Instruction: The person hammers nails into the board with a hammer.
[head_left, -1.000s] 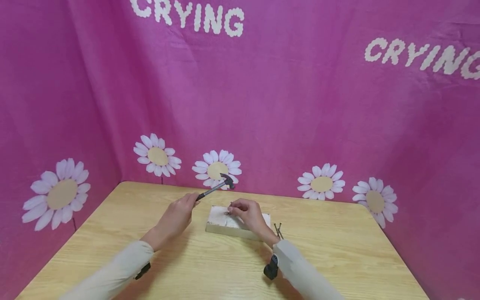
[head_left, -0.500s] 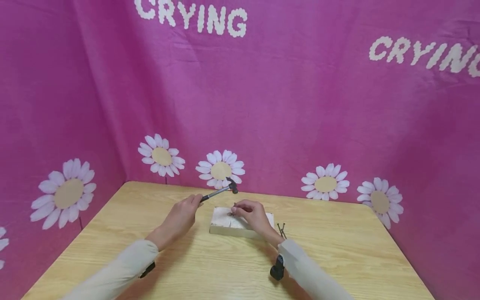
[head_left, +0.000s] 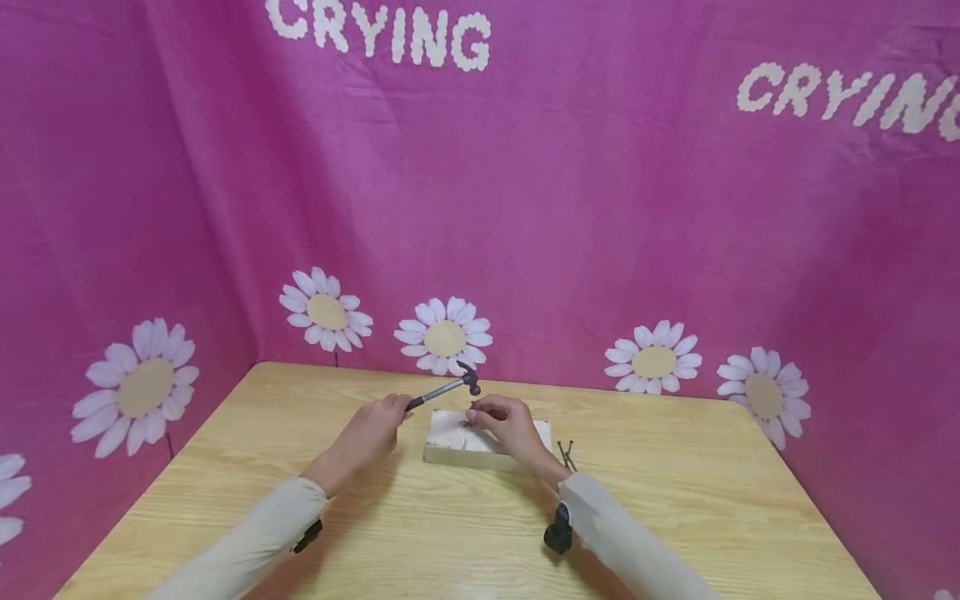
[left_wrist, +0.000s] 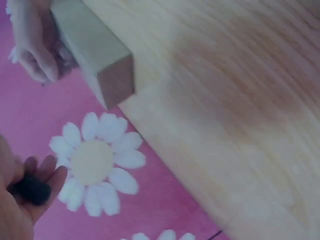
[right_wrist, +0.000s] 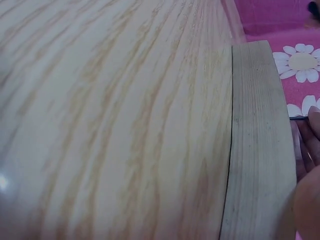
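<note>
My left hand [head_left: 372, 429] grips a claw hammer [head_left: 442, 390] by its black handle; the handle's end [left_wrist: 34, 191] shows in the left wrist view. The hammer's dark head is held just above my right fingers, apart from them as far as I can tell. My right hand [head_left: 512, 429] pinches a nail [right_wrist: 299, 118] between thumb and fingers, its tip at the top of a pale wooden block [head_left: 457, 457]. The block lies flat on the table, its right part hidden behind the right hand. How deep the nail sits cannot be made out.
Several loose dark nails [head_left: 567, 455] lie just right of the block on the wooden table [head_left: 420, 533]. A pink cloth [head_left: 540, 208] with daisies and lettering hangs behind the table's far edge and along its left side.
The hammer head has come down a little, closer to the right fingers. My right hand still pinches the nail at the block. The head view has shifted slightly.
</note>
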